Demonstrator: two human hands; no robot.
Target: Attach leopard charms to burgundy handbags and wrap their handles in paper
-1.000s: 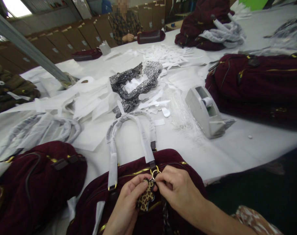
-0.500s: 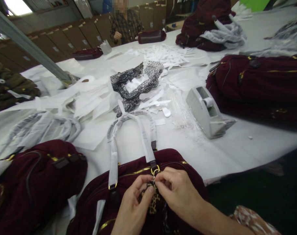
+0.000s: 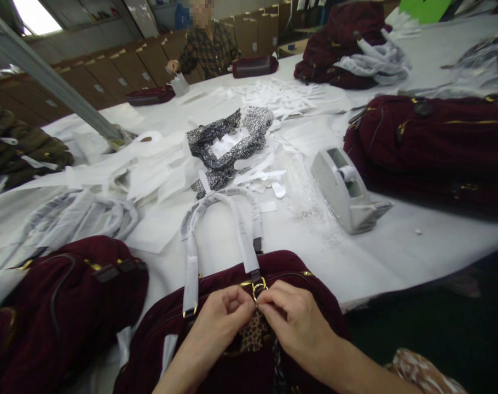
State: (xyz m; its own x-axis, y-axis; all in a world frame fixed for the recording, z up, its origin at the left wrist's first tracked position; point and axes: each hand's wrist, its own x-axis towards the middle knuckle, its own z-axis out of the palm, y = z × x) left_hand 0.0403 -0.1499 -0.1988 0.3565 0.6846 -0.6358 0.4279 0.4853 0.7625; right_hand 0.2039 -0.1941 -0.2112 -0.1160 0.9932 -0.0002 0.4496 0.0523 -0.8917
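Observation:
A dark maroon fabric handbag [image 3: 162,323] lies in front of me, its wrapped handles [image 3: 190,257] reaching away over the table. At the base of one handle a gold ring [image 3: 255,295] hangs from the gold fitting. Thumb and fingers of my left hand [image 3: 220,320] pinch at the lower left of this ring. My right hand [image 3: 296,314] pinches the ring from the other side, fingertips nearly touching those of the left. Below them a leopard-print charm [image 3: 252,334] hangs against the bag, partly covered by my hands. The fingertips hide the exact join.
More maroon bags lie left [image 3: 105,295] and right [image 3: 438,142]. A grey tape dispenser [image 3: 347,191] stands beyond my right hand. White strips, paper and a black-and-white patterned cloth [image 3: 228,148] cover the table's middle. Across the table stands a person in a checked shirt [image 3: 212,52].
My left hand has moved from the charm up to the ring, its fingers now closed together. More of the ring and charm shows. The person opposite has reached towards a translucent container.

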